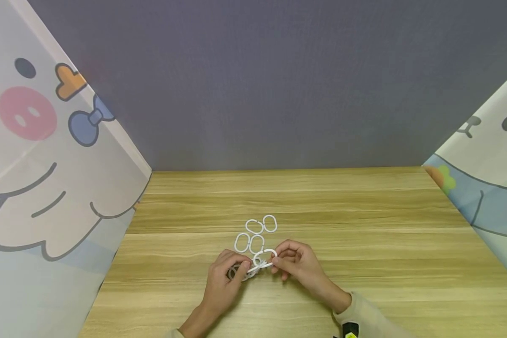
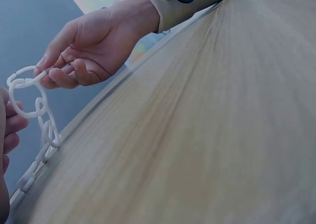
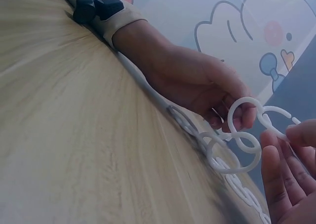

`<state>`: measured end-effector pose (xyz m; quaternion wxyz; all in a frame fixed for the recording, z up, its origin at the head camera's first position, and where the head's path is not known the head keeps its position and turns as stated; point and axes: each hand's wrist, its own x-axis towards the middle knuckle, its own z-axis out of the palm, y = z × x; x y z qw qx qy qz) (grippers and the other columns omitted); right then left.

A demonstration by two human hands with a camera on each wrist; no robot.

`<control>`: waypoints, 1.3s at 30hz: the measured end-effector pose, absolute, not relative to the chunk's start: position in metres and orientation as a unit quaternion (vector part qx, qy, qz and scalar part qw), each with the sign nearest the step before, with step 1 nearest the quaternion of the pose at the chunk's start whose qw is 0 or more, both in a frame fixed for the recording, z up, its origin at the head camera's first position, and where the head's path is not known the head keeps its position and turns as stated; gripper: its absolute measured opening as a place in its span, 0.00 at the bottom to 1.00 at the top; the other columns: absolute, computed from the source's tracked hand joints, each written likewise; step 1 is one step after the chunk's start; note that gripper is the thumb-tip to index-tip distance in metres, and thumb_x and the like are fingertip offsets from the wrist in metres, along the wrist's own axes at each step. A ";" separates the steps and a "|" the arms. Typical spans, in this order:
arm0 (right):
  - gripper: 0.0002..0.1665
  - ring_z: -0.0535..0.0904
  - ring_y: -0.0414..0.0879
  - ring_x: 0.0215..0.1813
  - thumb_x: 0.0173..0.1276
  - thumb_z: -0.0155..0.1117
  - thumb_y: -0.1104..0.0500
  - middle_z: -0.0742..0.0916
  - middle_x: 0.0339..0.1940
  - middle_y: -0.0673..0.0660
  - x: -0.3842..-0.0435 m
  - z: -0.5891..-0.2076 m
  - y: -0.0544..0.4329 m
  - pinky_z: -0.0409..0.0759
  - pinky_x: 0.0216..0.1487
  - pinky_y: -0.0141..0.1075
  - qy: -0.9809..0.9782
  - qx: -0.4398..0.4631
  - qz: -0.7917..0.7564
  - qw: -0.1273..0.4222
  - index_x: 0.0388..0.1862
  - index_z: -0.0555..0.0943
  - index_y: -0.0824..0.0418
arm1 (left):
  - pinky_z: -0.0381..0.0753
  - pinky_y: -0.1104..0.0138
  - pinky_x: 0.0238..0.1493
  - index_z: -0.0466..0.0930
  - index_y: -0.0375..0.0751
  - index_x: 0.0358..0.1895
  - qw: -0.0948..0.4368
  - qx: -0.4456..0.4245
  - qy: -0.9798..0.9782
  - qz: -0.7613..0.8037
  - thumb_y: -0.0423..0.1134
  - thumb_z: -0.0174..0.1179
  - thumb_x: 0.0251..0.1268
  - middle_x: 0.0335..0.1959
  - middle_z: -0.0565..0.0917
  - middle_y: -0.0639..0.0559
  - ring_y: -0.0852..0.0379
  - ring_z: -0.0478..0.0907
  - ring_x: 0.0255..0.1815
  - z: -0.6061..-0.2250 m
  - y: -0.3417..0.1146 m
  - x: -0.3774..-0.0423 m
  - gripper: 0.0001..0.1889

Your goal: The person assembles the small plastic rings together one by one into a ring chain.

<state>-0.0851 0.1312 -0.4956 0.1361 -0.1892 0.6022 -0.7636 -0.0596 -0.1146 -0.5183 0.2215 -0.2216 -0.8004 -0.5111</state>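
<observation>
Item: right hand. Thumb and index finger drawn together on a white open link; remaining fingers loosely curled. In the right wrist view I see a gap in this link's outline.

Item: left hand. Thumb and forefinger closed in a pinch on the linked white rings, just beside the right hand's fingertips; from my feeds I cannot tell exactly which ring the fingertips grip. More rings hang interlocked below, and a grey-looking bunch lies under the left fingers, which hide part of it from my head camera.

Item: four loose white rings, flat on the table just beyond both hands, close together; whether any are joined I cannot tell.

Surroundings: wood-grain table; dark grey panel behind it; left wall and right wall, both with cartoon prints; pale sleeve on the right arm, with a dark device at its cuff.
</observation>
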 end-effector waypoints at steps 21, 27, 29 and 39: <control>0.13 0.86 0.37 0.30 0.74 0.72 0.72 0.89 0.33 0.74 -0.083 -0.502 0.128 0.82 0.27 0.26 0.624 -0.212 -0.740 0.133 0.47 0.80 0.84 | 0.86 0.63 0.38 0.90 0.46 0.43 0.230 -0.262 -0.777 -0.524 0.25 0.77 0.64 0.38 0.89 0.54 0.57 0.84 0.39 -0.518 -0.114 -0.061 0.12; 0.12 0.84 0.37 0.29 0.75 0.72 0.72 0.87 0.29 0.74 -0.084 -0.500 0.128 0.81 0.26 0.27 0.638 -0.213 -0.730 0.125 0.47 0.81 0.82 | 0.86 0.64 0.37 0.90 0.46 0.42 0.229 -0.252 -0.779 -0.527 0.25 0.77 0.64 0.37 0.89 0.55 0.58 0.84 0.39 -0.517 -0.114 -0.060 0.12; 0.11 0.84 0.37 0.29 0.76 0.72 0.71 0.87 0.28 0.71 -0.085 -0.499 0.129 0.81 0.26 0.27 0.644 -0.207 -0.726 0.122 0.47 0.82 0.81 | 0.86 0.65 0.36 0.90 0.46 0.42 0.230 -0.251 -0.778 -0.528 0.24 0.77 0.63 0.37 0.89 0.55 0.59 0.83 0.38 -0.518 -0.115 -0.059 0.12; 0.09 0.84 0.37 0.28 0.80 0.68 0.69 0.87 0.30 0.73 -0.094 -0.499 0.134 0.82 0.24 0.29 0.679 -0.171 -0.708 0.092 0.48 0.85 0.78 | 0.84 0.66 0.34 0.90 0.45 0.42 0.234 -0.254 -0.771 -0.534 0.26 0.77 0.64 0.36 0.89 0.54 0.59 0.82 0.36 -0.519 -0.114 -0.060 0.10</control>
